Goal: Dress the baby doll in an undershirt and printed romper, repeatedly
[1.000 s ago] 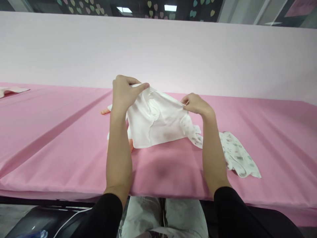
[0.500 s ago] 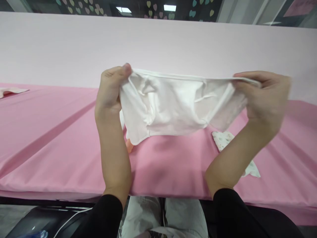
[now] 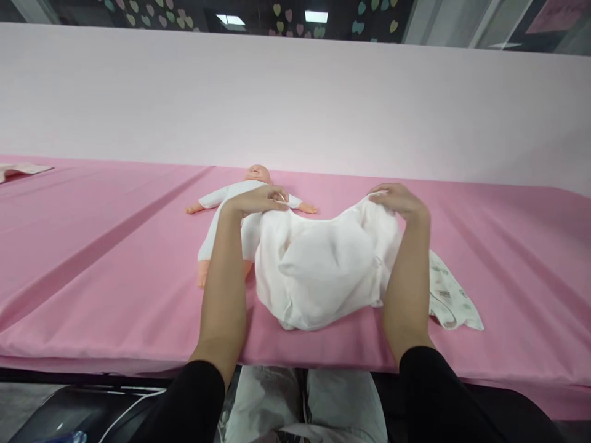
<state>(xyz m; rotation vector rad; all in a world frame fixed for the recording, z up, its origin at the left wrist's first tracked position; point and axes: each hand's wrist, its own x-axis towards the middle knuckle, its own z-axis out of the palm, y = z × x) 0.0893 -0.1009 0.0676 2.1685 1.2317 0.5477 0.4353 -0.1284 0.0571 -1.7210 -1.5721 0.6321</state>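
A white garment (image 3: 323, 264) lies billowed on the pink table cover (image 3: 115, 277) in front of me. My left hand (image 3: 258, 200) grips its far left edge, fingers closed, just above a baby doll (image 3: 240, 206) in a white suit that lies on its back. My right hand (image 3: 399, 200) holds the garment's far right edge with curled fingers. The doll's right side is partly hidden by my left forearm and the garment.
A patterned white cloth (image 3: 450, 295) lies at the right, partly under the garment and my right arm. A pale cloth (image 3: 21, 169) sits at the far left edge. A light pink wall (image 3: 295, 98) rises behind the table.
Both hands have come down from holding the garment stretched in the air; the garment now rests on the table beside the doll, which has come into view.
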